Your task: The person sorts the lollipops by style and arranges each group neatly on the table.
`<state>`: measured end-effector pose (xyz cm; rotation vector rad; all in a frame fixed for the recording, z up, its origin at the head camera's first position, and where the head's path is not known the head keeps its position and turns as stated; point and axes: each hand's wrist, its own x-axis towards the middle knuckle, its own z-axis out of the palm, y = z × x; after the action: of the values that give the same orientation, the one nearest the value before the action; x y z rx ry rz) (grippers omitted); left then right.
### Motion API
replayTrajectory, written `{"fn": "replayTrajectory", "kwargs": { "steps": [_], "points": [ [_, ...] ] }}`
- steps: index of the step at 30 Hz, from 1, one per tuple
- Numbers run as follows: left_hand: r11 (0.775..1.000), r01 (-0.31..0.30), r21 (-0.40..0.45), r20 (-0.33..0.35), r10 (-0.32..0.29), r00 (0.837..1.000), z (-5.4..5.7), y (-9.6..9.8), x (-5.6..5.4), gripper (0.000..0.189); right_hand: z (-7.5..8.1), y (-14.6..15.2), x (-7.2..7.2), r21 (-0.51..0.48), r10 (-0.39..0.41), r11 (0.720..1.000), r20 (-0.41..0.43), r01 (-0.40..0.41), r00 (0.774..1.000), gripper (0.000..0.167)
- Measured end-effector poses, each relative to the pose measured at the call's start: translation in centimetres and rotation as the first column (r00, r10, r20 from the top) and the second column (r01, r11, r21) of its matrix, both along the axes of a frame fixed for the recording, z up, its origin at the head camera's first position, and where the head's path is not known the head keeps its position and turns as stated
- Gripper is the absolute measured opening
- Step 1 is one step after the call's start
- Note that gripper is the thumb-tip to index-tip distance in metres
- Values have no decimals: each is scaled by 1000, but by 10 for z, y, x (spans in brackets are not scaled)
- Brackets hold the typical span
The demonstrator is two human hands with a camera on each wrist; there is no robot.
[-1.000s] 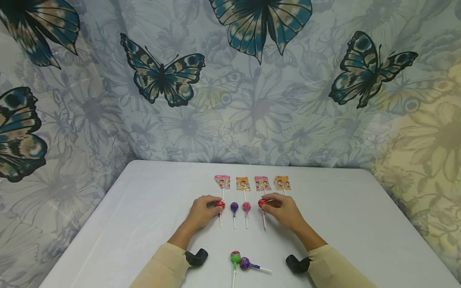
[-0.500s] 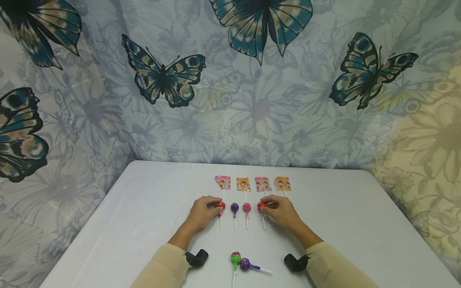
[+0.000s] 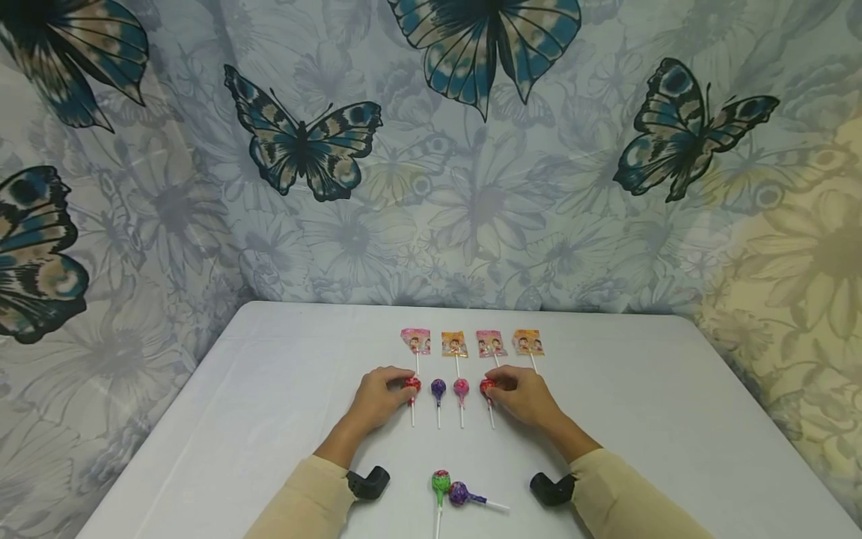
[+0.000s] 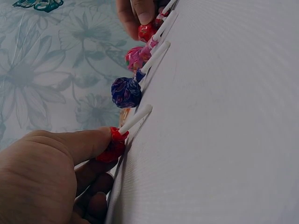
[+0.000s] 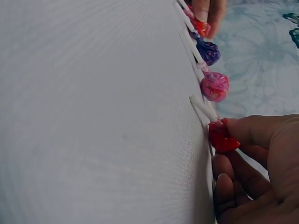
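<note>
My left hand (image 3: 378, 397) pinches the head of a red lollipop (image 4: 112, 150) between thumb and fingers, at the left end of a row. At the row's right end my right hand (image 3: 528, 393) pinches another red lollipop (image 5: 222, 137) by its head. Between them lie a dark purple lollipop (image 3: 438, 388) and a pink lollipop (image 3: 461, 387), side by side, all four sticks pointing toward me. Both held lollipops are partly covered by the fingers, their white sticks showing in the wrist views.
Behind the row lie flat-wrapped lollipops, two in pink wrappers (image 3: 490, 343) and two in orange wrappers (image 3: 454, 344). Nearer me, a green lollipop (image 3: 441, 483) and a second purple lollipop (image 3: 459, 493) lie together on the white table (image 3: 283, 359). Butterfly-patterned cloth (image 3: 485, 224) hangs behind.
My right hand has slid its red lollipop slightly left, closer to the pink one, with the stick still toward me. The left hand has stayed in place.
</note>
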<state>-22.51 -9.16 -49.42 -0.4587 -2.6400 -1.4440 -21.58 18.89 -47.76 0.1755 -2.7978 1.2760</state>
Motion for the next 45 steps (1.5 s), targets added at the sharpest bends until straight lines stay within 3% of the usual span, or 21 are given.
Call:
{"fn": "replayTrajectory", "kwargs": {
  "steps": [11, 24, 29, 37, 45],
  "points": [
    [1000, -2, 0, 21, 2, 1000, 0, 1, 1, 27, 3, 1, 1, -2, 18, 1000, -8, -18, 1000, 20],
    [1000, 7, 10, -2, -7, 1000, 0, 1, 0, 27, 14, 9, 7, 15, -10, 1000, 7, 10, 1000, 25],
    [1000, 8, 14, -8, -8, 1000, 1, 1, 0, 28, 23, 12, 15, -4, 0, 1000, -13, 0, 1000, 26],
    [1000, 4, 14, 8, -4, 1000, 1, 1, 1, 28, 30, 18, 29, -42, 82, 995, -119, -88, 989, 27],
    [1000, 1, 4, -1, -1, 1000, 1, 0, 1, 28, 46, 16, 53, -59, 138, 987, -193, -152, 971, 26]
  ]
}}
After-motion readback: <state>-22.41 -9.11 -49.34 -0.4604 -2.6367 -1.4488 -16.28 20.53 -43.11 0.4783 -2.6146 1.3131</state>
